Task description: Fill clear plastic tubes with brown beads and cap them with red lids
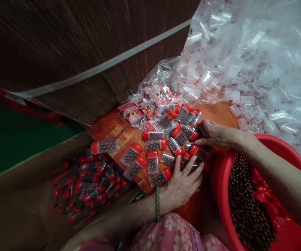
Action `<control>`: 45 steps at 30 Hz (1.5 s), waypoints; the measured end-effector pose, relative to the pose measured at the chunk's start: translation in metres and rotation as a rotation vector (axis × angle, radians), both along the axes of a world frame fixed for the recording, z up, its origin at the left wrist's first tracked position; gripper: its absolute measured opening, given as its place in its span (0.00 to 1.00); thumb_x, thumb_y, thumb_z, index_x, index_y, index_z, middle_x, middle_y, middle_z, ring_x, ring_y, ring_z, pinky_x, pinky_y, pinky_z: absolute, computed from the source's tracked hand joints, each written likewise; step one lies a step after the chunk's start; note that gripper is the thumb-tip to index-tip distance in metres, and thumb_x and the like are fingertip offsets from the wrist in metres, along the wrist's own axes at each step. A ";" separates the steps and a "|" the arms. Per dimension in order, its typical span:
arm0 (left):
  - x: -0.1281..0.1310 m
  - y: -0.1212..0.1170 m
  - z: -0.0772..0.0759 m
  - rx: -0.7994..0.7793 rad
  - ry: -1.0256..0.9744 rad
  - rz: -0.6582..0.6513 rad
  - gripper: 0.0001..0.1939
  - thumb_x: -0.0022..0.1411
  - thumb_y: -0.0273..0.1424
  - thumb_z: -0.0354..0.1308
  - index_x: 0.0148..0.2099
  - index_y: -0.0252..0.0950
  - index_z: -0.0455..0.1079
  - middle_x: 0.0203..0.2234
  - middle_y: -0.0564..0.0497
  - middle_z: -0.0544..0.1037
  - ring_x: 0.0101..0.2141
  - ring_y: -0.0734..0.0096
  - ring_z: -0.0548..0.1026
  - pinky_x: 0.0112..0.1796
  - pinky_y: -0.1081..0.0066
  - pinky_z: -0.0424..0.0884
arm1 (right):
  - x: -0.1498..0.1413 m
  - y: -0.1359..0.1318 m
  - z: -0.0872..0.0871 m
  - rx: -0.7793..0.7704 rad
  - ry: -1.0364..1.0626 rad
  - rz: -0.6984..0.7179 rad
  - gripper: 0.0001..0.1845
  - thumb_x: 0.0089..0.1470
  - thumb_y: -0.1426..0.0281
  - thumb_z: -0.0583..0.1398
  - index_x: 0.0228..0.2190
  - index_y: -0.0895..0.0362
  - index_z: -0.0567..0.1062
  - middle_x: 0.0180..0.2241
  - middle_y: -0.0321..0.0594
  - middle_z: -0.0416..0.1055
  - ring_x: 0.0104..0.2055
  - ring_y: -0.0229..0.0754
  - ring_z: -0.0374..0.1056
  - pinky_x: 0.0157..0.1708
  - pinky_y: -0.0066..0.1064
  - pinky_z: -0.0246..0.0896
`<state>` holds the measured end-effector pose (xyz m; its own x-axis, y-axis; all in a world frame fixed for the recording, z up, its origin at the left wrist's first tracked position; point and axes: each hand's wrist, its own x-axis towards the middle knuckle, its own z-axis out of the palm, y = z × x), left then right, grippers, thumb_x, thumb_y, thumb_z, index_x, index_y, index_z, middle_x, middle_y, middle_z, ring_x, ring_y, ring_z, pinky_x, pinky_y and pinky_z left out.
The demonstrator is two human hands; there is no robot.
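Small clear plastic containers with red caps, filled with dark brown balls, lie loosely piled on an orange board (111, 130). My left hand (184, 183), a green bead bracelet at its wrist, has its fingers spread at the near side of the pile. Its fingertips touch a few containers there. At the pile's right side, my right hand (215, 134) reaches in with thumb and fingers apart, against the containers. Some of its fingertips are in shadow. One container (152, 162) lies left of my left hand, and another (104, 146) sticks out over the board's left edge.
A red tub (219, 181) on the right holds brown balls (244, 205) and red caps (268, 195). Lower left, a cardboard box (22, 205) contains many filled containers (90, 188). Clear empty cases (265, 80) heap behind. Strapped brown stacked sheets (87, 45) stand beside red printed packets (133, 113).
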<state>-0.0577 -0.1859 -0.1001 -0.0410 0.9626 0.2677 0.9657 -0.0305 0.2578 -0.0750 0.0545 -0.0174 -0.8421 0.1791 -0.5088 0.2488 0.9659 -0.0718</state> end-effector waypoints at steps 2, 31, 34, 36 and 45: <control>-0.004 -0.009 0.000 0.006 -0.006 0.026 0.18 0.68 0.41 0.52 0.55 0.42 0.72 0.65 0.48 0.64 0.67 0.44 0.53 0.61 0.30 0.20 | -0.002 -0.018 0.005 -0.092 -0.079 -0.013 0.29 0.56 0.54 0.62 0.51 0.61 0.65 0.39 0.47 0.76 0.34 0.43 0.73 0.31 0.29 0.64; -0.078 -0.238 -0.040 0.098 0.059 0.703 0.07 0.60 0.23 0.62 0.40 0.36 0.70 0.41 0.42 0.74 0.36 0.62 0.76 0.33 0.64 0.76 | -0.074 -0.143 0.064 -0.256 -0.063 0.252 0.18 0.60 0.73 0.60 0.52 0.62 0.71 0.45 0.53 0.75 0.43 0.50 0.75 0.43 0.40 0.71; -0.089 -0.193 -0.011 0.280 0.003 0.698 0.09 0.59 0.22 0.63 0.41 0.36 0.70 0.35 0.47 0.74 0.33 0.67 0.75 0.34 0.69 0.76 | -0.066 -0.079 0.060 0.030 0.000 0.068 0.19 0.58 0.72 0.62 0.50 0.66 0.70 0.46 0.58 0.72 0.46 0.55 0.73 0.47 0.44 0.68; -0.099 -0.145 0.012 0.302 -0.084 0.581 0.13 0.60 0.23 0.62 0.48 0.36 0.69 0.40 0.45 0.76 0.40 0.64 0.77 0.43 0.65 0.76 | -0.059 -0.042 0.046 0.129 0.081 -0.023 0.34 0.53 0.64 0.67 0.56 0.66 0.64 0.52 0.60 0.66 0.51 0.58 0.70 0.50 0.46 0.66; -0.145 0.055 0.048 -0.152 -0.055 0.438 0.48 0.59 0.41 0.65 0.69 0.17 0.47 0.67 0.22 0.52 0.68 0.36 0.50 0.62 0.46 0.56 | -0.049 -0.005 -0.005 0.016 0.144 -0.074 0.51 0.44 0.61 0.70 0.64 0.58 0.54 0.56 0.58 0.60 0.55 0.63 0.64 0.52 0.48 0.61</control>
